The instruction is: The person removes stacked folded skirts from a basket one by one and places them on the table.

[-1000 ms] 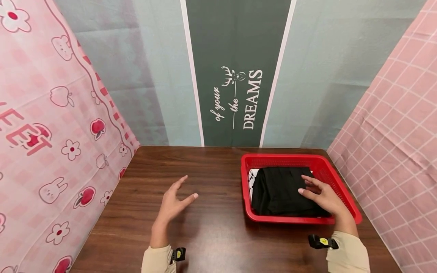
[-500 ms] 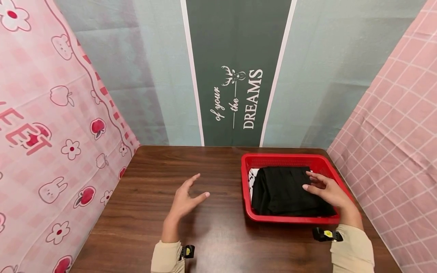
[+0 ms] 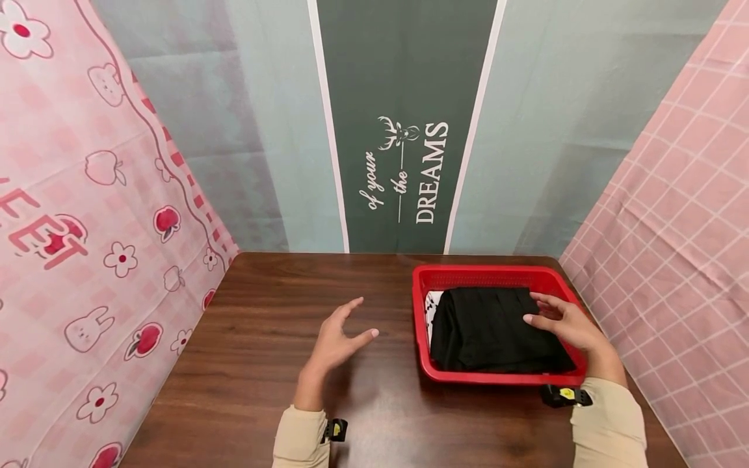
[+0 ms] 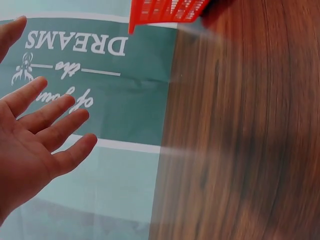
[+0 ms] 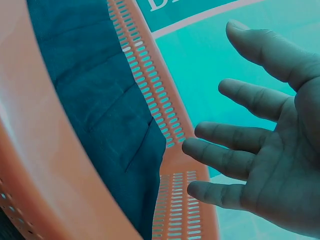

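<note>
A red plastic basket (image 3: 435,376) with slotted walls stands on the right side of the wooden table. Folded black cloth (image 3: 491,331) fills most of it, and a white cloth with dark marks (image 3: 432,309) peeks out along the left inner side. My right hand (image 3: 570,325) hovers over the basket's right part, fingers spread and loosely bent, holding nothing. In the right wrist view that hand (image 5: 270,135) appears apart from the cloth. Left of the basket, my left hand (image 3: 336,341) hangs above the table with its fingers extended and nothing in it.
The brown wooden table (image 3: 263,312) extends left of the basket. A green and pale blue curtain (image 3: 404,78) with white lettering hangs behind it. Pink patterned cloth (image 3: 117,214) borders the left side, and pink checked cloth (image 3: 673,227) the right.
My left hand has moved rightward over the table, closer to the basket. My right hand has shifted slightly to the right above the black cloth. The basket stays in place.
</note>
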Action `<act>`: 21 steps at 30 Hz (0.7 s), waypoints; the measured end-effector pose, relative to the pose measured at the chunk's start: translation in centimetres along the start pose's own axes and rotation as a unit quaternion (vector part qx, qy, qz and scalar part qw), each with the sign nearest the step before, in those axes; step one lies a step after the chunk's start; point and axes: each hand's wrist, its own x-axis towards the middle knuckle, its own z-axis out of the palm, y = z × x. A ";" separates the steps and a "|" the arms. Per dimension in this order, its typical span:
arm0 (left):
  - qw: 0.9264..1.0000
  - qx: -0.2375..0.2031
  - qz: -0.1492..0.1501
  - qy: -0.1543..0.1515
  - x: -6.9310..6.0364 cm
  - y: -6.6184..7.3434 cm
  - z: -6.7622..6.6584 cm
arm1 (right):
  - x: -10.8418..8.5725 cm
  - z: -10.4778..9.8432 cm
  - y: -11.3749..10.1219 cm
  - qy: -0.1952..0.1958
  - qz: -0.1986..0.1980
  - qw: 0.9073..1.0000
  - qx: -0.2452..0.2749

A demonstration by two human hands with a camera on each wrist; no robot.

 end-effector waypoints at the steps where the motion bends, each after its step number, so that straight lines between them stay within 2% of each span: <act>1: 1.000 0.001 0.004 -0.002 0.0 0.1 0.2 | 0.0 0.0 0.2 0.000 0.003 1.000 -0.001; 9: 1.000 0.005 0.021 -0.023 1.0 0.8 1.7 | -0.1 -0.4 1.4 0.008 0.012 1.000 -0.020; 14: 0.999 -0.010 0.023 -0.040 1.9 1.4 2.9 | 0.1 -0.9 1.7 0.001 0.022 0.999 -0.028; 21: 0.995 -0.084 0.015 -0.060 2.7 2.2 4.8 | 0.6 -1.8 2.1 -0.009 0.032 0.999 -0.032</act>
